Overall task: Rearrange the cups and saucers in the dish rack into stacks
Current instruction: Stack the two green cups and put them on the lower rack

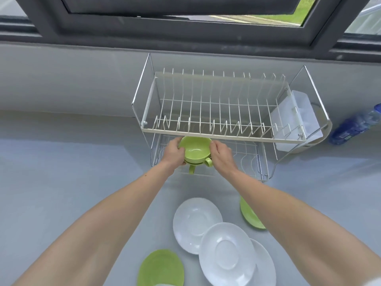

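Gripping the stacked green cups [195,150] from both sides, left hand [174,151] and right hand [222,155] curl round them at the lower tier of the dish rack [226,137]; saucers [226,252] lie loose on the worktop [82,182].

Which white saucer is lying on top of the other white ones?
The middle white saucer. Its whole rim shows, and it covers the edges of the left white saucer and the right white saucer.

A blue plastic bottle [358,124] sits on the grey counter [61,162] below a dark-framed window [185,27].
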